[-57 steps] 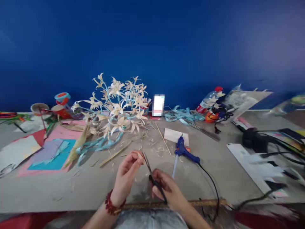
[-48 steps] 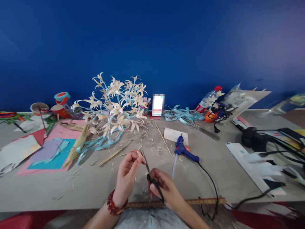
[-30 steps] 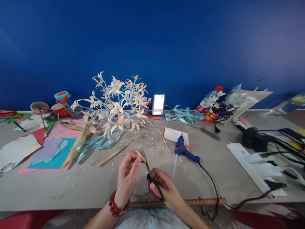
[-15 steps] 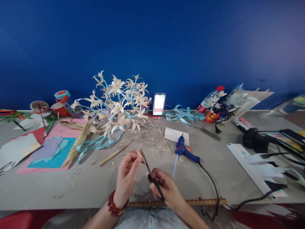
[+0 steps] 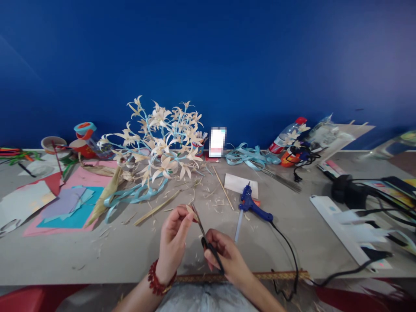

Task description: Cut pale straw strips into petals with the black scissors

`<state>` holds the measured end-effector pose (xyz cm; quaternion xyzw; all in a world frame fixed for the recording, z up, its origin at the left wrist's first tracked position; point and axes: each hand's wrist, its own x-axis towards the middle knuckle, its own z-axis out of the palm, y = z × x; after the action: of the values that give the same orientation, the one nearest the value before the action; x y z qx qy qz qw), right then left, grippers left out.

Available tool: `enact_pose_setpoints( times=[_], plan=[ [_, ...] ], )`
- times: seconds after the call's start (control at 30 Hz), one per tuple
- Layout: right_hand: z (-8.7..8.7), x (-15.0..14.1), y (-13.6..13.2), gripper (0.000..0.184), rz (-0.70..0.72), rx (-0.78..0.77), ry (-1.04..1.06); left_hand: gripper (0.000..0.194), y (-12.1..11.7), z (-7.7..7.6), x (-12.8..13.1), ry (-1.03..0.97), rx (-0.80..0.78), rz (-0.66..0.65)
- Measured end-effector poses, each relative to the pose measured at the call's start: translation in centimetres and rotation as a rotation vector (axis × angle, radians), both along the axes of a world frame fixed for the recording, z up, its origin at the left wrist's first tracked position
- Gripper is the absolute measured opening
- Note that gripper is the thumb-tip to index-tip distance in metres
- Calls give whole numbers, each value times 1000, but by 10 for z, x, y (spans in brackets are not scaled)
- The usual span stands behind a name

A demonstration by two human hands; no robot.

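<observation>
Between thumb and fingers, my left hand [image 5: 174, 236] pinches a small pale, pointed petal-like piece [image 5: 191, 211], perhaps dried husk. A pair of black-handled scissors [image 5: 211, 249] is gripped in my right hand [image 5: 225, 255], its blades pointing up and away beside the pale piece. Whether the blades touch it I cannot tell. Behind my left hand stands a bunch of cream handmade flowers [image 5: 165, 165] on light blue stems. A blue glue gun [image 5: 251, 203] with a clear glue stick lies right of my hands, partly over a white card [image 5: 231, 183].
Thin scraps and a wooden stick [image 5: 223, 189] litter the table [image 5: 130, 260]. Coloured paper [image 5: 61, 219] and a dry husk [image 5: 105, 199] lie left. Light blue ribbon [image 5: 247, 155] and a tilted bottle [image 5: 282, 138] sit at the back. A power strip [image 5: 331, 225] with cords lies right.
Almost nothing differs. The pale piece and scissors have barely shifted, and both hands keep their hold.
</observation>
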<state>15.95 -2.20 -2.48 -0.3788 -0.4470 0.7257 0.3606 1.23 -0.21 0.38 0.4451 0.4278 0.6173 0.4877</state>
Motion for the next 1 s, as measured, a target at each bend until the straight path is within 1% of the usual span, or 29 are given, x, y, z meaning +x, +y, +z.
enact_pose_setpoints(
  times=[0.3, 0.57, 0.73, 0.83, 0.93, 1.0],
  plan=[
    [3, 0, -1, 57, -2, -13, -4, 16, -1, -1, -1, -12, -14, 12],
    [-1, 3, 0, 54, 7, -19, -50, 18, 0, 2, -4, 17, -20, -15],
    [-5, 3, 0, 51, -10, 10, -91, 19, 0, 0, -6, 1, -47, 1],
    [-3, 4, 0, 51, 9, -2, -106, 21, 0, 0, -9, -5, -51, -36],
    [3, 7, 2, 56, 54, -23, -64, 21, 1, 4, -12, -11, -70, -113],
    [7, 9, 2, 58, 59, -20, -54, 21, 1, 7, -13, -13, -93, -166]
  ],
)
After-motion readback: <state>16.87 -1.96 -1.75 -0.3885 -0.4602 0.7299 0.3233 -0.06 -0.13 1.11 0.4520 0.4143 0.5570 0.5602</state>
